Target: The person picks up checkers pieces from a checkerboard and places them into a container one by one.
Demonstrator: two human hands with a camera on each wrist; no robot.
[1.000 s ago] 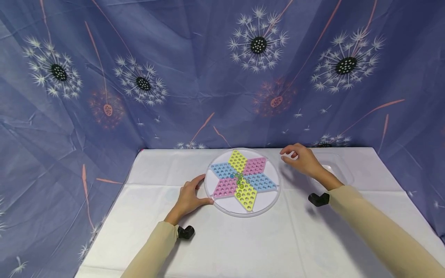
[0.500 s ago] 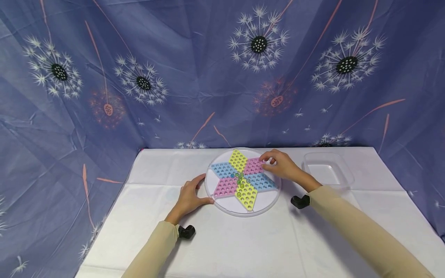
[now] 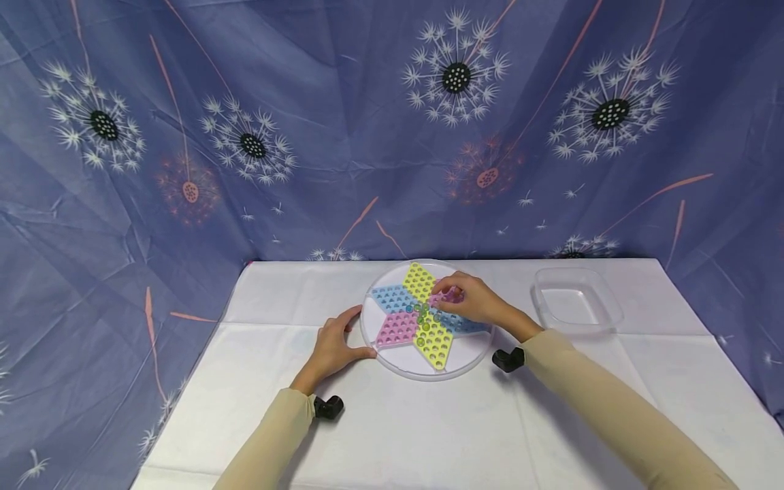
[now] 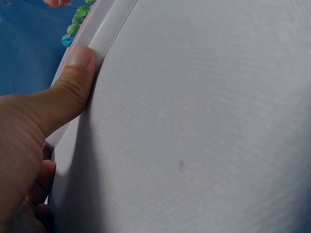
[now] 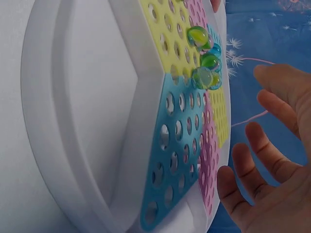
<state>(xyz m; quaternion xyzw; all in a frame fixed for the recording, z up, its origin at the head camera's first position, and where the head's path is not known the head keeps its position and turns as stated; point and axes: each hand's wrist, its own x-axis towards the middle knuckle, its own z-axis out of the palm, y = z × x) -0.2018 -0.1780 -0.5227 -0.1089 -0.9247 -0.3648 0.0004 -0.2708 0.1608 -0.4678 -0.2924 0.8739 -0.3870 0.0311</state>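
A round Chinese checkers board (image 3: 392, 358) lies on the white table, with a pink, yellow and blue star of holes. Several green and blue glass marbles (image 5: 199, 36) sit near the star's middle. My left hand (image 3: 333, 347) holds the board's left edge. In the left wrist view, its thumb (image 4: 73, 80) lies along the rim while other fingers curl at the side. Over the pink and blue points hovers my right hand (image 3: 474, 299), partly covering them. In the right wrist view its fingers (image 5: 272, 150) are loosely bent and apart from the marbles; nothing shows between thumb and forefinger.
A clear plastic container (image 3: 576, 307) stands to the right of the board, near the table's back edge. Behind the table (image 3: 441, 435) hangs a blue curtain (image 3: 343, 95) with dandelion prints. A black wrist camera (image 3: 508, 360) sits below the right wrist.
My right hand has moved left, from beside the plastic container to above the board, uncovering the container. The left hand and the board have stayed put.
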